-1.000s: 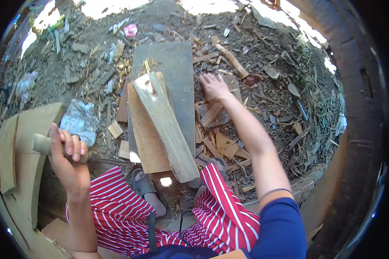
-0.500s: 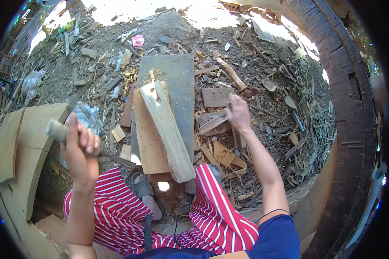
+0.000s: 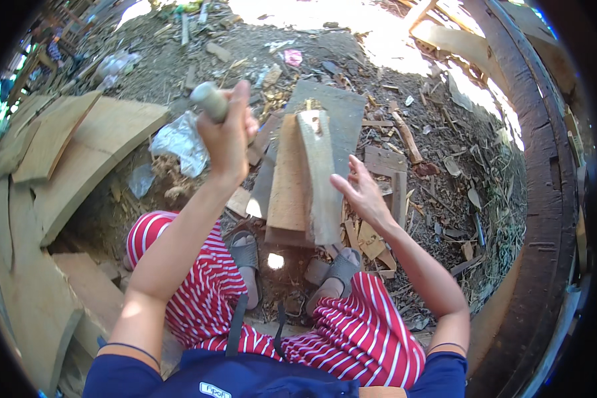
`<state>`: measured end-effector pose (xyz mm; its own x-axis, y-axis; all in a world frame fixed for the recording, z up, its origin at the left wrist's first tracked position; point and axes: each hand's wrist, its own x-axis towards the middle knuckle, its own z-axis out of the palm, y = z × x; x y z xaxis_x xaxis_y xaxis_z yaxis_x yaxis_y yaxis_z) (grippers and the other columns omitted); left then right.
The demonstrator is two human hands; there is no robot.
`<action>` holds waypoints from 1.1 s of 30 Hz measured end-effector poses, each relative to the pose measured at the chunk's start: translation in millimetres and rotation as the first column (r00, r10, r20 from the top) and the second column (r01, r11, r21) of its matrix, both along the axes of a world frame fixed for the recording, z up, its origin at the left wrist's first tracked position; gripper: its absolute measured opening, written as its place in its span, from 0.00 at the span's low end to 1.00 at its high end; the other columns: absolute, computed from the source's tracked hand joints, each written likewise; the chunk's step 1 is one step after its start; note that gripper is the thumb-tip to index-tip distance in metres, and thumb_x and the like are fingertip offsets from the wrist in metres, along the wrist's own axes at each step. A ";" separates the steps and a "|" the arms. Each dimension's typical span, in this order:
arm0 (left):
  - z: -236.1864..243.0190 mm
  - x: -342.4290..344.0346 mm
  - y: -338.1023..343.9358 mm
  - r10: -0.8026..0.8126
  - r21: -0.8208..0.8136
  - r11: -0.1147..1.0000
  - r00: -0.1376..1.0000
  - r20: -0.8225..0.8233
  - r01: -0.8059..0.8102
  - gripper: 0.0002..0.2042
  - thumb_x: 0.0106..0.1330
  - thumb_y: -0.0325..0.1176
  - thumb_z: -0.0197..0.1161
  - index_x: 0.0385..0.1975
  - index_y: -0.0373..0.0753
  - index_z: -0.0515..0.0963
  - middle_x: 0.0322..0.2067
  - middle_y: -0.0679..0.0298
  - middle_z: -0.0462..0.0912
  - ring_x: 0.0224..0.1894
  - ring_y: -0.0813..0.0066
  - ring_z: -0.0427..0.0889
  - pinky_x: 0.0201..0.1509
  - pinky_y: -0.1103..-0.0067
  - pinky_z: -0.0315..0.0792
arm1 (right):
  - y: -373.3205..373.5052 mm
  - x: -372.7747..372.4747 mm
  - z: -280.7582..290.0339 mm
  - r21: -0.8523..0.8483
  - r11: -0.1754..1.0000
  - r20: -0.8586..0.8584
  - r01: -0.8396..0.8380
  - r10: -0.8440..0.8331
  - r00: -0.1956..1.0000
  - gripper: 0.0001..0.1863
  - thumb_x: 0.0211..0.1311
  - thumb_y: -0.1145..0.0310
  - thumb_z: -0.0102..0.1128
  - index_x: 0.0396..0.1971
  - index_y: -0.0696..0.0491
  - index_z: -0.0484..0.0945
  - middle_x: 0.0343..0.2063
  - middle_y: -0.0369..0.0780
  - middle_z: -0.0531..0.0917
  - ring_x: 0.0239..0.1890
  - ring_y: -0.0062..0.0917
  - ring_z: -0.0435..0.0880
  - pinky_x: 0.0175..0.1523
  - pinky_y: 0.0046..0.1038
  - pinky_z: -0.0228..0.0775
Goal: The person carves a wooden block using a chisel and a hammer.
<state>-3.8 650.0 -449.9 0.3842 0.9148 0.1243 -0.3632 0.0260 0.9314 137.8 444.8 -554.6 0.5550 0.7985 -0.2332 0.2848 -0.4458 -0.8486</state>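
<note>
My left hand [image 3: 229,132] is raised and gripped around a grey-green tool handle [image 3: 209,99]; the tool's head is hidden behind the hand. My right hand [image 3: 363,192] is open, fingers spread, just right of a pale narrow wooden piece [image 3: 318,176]. That piece lies on a brown plank [image 3: 288,182], and both rest on a wider grey board [image 3: 338,109] on the ground before my feet. My sandalled feet [image 3: 245,255] sit under the planks' near ends.
Large curved pale wood slabs [image 3: 66,152] lie at the left. Wood offcuts [image 3: 385,162], chips and litter cover the dirt ground. A crumpled plastic bag [image 3: 179,139] lies behind my left hand. A dark curved timber wall [image 3: 544,199] runs along the right.
My left hand has swung up and to the right with the tool handle. My right hand has come back from the scraps at the right to beside the pale wooden piece.
</note>
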 end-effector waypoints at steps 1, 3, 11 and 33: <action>-2.3 1.6 -1.9 0.035 -0.014 0.999 0.999 0.016 -0.035 0.13 0.65 0.36 0.67 0.32 0.39 0.69 0.16 0.73 0.66 0.15 0.87 0.65 0.18 0.86 0.61 | 5.9 -14.5 3.2 -0.067 0.997 -0.069 -0.029 0.024 0.997 0.52 0.58 0.39 0.58 0.68 0.64 0.51 0.61 0.59 0.66 0.61 0.44 0.71 0.67 0.40 0.61; -3.2 -2.1 -6.6 0.082 -0.049 0.995 0.997 -0.001 -0.082 0.12 0.64 0.36 0.67 0.31 0.39 0.70 0.15 0.73 0.67 0.13 0.87 0.65 0.16 0.85 0.60 | 16.8 -22.6 -0.6 -0.174 0.981 -0.094 -0.084 0.068 0.993 0.55 0.55 0.37 0.62 0.69 0.63 0.49 0.60 0.58 0.68 0.60 0.43 0.72 0.65 0.39 0.63; -51.0 -49.9 0.2 -0.166 -0.062 0.986 0.904 -0.395 0.154 0.13 0.64 0.41 0.65 0.33 0.35 0.78 0.18 0.70 0.75 0.11 0.86 0.67 0.14 0.85 0.62 | 37.5 -15.3 -13.7 -0.103 0.992 -0.576 0.068 -0.115 0.810 0.46 0.54 0.44 0.66 0.63 0.59 0.59 0.53 0.47 0.75 0.53 0.35 0.77 0.55 0.42 0.72; -184.3 -67.8 -64.2 -0.259 -0.291 0.953 0.730 -0.633 0.085 0.22 0.56 0.54 0.70 0.36 0.39 0.84 0.20 0.65 0.81 0.16 0.77 0.77 0.19 0.76 0.71 | 41.2 -33.7 -23.7 -0.047 0.968 -0.642 0.246 -0.218 0.735 0.32 0.56 0.47 0.66 0.52 0.57 0.76 0.42 0.42 0.84 0.40 0.28 0.85 0.48 0.29 0.76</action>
<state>-71.6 585.8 -634.2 0.4428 0.7920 -0.4203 0.3691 0.2662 0.8905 104.1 486.0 -578.3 0.4572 0.6805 -0.5726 -0.4365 -0.3892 -0.8111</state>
